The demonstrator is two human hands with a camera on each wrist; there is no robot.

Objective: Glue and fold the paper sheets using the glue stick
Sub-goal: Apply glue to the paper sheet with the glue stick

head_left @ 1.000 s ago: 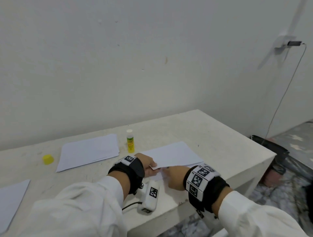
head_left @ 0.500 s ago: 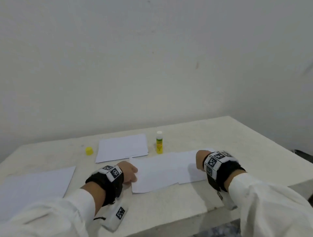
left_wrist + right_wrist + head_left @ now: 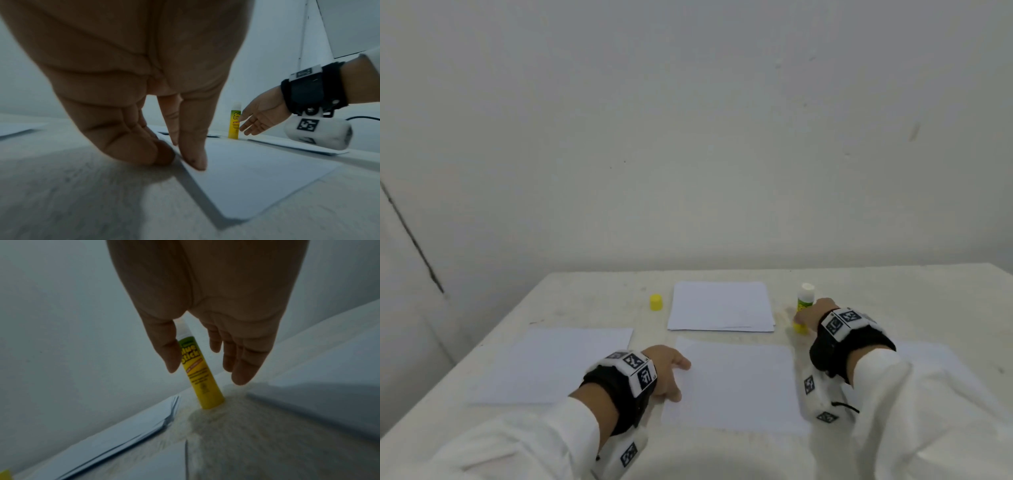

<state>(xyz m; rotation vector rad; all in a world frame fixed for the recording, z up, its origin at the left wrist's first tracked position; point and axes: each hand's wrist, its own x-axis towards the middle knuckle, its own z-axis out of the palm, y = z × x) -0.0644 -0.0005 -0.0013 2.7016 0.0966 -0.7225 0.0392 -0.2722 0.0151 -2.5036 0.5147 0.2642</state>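
The uncapped yellow glue stick [image 3: 804, 306] [image 3: 202, 376] stands upright on the table behind the centre sheet. My right hand [image 3: 813, 313] [image 3: 205, 373] reaches round it with straight fingers, thumb on its left and fingers on its right, not closed on it. The left wrist view shows the same hand [image 3: 252, 123] with its fingertips at the stick [image 3: 234, 123]. The centre sheet [image 3: 736, 383] [image 3: 257, 175] lies flat in front of me. The straight fingers of my left hand [image 3: 678, 380] [image 3: 180, 155] press on that sheet's left edge.
A stack of white sheets [image 3: 720, 306] [image 3: 123, 434] lies behind the centre sheet, with the yellow cap [image 3: 656, 302] to its left. One sheet [image 3: 554, 363] lies at the left, another [image 3: 928, 359] under my right forearm. The white table [image 3: 585, 301] backs onto a wall.
My right hand has left the centre sheet and moved back to the glue stick. My left hand stays at the sheet's left edge. The head view has turned left.
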